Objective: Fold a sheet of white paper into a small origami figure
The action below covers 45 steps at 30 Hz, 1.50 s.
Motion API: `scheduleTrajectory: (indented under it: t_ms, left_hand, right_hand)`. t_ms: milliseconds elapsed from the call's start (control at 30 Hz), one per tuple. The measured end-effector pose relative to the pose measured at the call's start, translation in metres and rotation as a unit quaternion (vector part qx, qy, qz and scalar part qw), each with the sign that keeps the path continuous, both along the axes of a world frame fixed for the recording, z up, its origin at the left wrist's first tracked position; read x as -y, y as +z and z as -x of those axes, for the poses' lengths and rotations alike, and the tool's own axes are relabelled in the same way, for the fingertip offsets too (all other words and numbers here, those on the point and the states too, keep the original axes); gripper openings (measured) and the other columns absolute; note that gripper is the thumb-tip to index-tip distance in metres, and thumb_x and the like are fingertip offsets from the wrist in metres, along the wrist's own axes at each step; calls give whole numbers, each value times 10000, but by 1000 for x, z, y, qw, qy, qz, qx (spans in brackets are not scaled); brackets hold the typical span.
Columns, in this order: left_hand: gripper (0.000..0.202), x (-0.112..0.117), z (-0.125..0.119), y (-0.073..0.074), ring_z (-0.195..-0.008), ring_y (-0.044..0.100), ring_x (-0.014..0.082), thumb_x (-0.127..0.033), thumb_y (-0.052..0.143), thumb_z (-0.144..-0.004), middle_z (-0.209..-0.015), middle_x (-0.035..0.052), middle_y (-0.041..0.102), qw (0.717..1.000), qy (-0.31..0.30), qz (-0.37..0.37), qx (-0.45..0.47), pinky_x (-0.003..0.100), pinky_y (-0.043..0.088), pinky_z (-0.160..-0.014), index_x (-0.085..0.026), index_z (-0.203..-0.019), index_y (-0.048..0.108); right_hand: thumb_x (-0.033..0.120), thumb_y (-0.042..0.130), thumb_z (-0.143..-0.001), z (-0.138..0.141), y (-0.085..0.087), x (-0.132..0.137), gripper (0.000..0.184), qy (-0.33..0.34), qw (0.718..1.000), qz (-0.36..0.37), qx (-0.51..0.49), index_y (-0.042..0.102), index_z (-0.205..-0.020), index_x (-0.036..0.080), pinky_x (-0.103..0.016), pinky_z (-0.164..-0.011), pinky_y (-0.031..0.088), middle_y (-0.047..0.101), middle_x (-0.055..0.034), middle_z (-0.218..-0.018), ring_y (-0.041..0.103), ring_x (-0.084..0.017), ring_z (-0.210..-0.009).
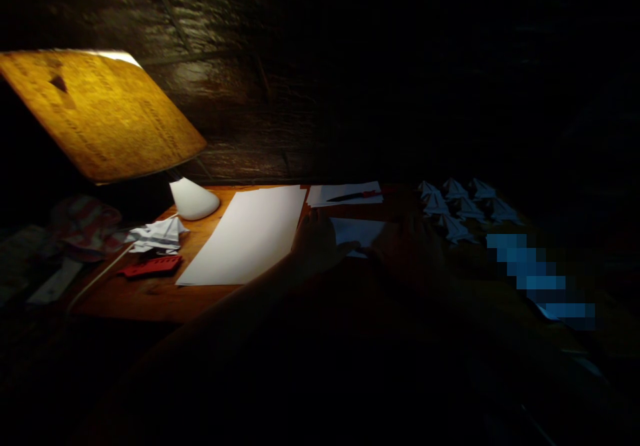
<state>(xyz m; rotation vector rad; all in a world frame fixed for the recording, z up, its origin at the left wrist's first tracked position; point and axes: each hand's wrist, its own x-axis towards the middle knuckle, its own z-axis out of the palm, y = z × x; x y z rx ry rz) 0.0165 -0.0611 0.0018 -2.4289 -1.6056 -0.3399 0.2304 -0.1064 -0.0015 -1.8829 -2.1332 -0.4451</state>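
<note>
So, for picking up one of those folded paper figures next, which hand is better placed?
Probably the right hand: it is next to the folded paper figures, while the left hand is farther off, across the small paper sheet and beside the large sheets of paper.

Most of the light came from a lamp (133, 129) on the left, its yellow shade (103, 116) glowing above a white base (194, 201) and warming that end of the wooden table (145, 303). The far wall (200, 79) looked dark and kinda shiny, with seam lines, while the right side was basically swallowed in black.
</note>
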Motion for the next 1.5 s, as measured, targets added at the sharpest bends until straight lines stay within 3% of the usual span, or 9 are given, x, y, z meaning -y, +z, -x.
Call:
scheduleTrajectory:
  t_ms: [233,367,533,700,867,1000,1100,1367,1500]
  left_hand:
    - [961,0,4,4,-1249,499,474,-851,392,-867,-1295,342,553,998,21,38,-39,564,413,-1035,29,-1179,618]
    - [912,-2,5,0,-1281,487,468,-812,448,-879,-1313,319,562,1000,8,22,-18,582,402,-1062,9,-1255,576]
    - [804,-6,-1,-7,-1469,354,396,-630,505,-952,-1553,260,407,989,-141,35,18,542,290,-1203,-69,-1505,347]
    - [695,-5,-9,-10,-1577,166,303,-433,444,-999,-1669,211,248,961,-246,122,16,476,218,-1267,-93,-1568,235]
    - [787,-8,-7,-13,-1576,161,320,-375,522,-938,-1672,234,219,955,-263,136,21,507,229,-1263,-73,-1585,190]
    - [825,-12,-4,-12,-1582,126,308,-383,562,-938,-1684,233,172,949,-287,134,11,480,214,-1275,-60,-1593,177]
    - [864,-14,-1,-11,-1580,137,297,-395,590,-936,-1688,214,169,944,-300,139,9,480,227,-1272,-98,-1613,142]
    - [869,-18,-2,-19,-1580,144,301,-381,584,-941,-1685,213,186,949,-290,121,7,497,262,-1256,-117,-1622,115]
    - [811,-21,-2,-23,-1564,201,334,-385,592,-929,-1661,191,274,956,-268,120,21,533,307,-1220,-159,-1605,203]
  right_hand:
    - [852,369,-857,-4,0,-1,940,-6,999,15,-31,629,-1232,31,-569,-1003,381,605,-314,-1242,524,-452,-1175]
    - [842,387,-866,-5,1,1,916,-4,999,20,-24,647,-1190,25,-525,-994,403,614,-295,-1214,545,-420,-1155]
    - [738,458,-916,-9,0,1,822,24,1000,6,-18,613,-1282,18,-541,-1075,367,578,-296,-1337,517,-423,-1245]
    - [495,433,-1016,-10,-4,-6,597,150,987,57,-21,536,-1407,56,-528,-1174,303,505,-246,-1497,443,-368,-1398]
    - [475,390,-1034,-3,-3,-12,648,228,966,92,-79,420,-1512,37,-467,-1196,336,458,-225,-1558,429,-311,-1445]
    - [610,372,-1006,-5,-8,-17,807,231,961,109,-105,368,-1535,2,-468,-1164,394,427,-266,-1569,445,-321,-1444]
    - [650,331,-1001,-8,-15,-21,854,233,963,101,-86,354,-1547,-7,-499,-1198,344,372,-273,-1603,363,-341,-1499]
    - [600,348,-1014,-9,-30,-31,788,223,971,73,-38,390,-1545,20,-534,-1223,290,372,-262,-1605,288,-344,-1534]
    - [585,358,-1018,-11,-33,-35,748,223,971,69,-45,411,-1541,53,-530,-1224,290,369,-242,-1614,294,-332,-1534]
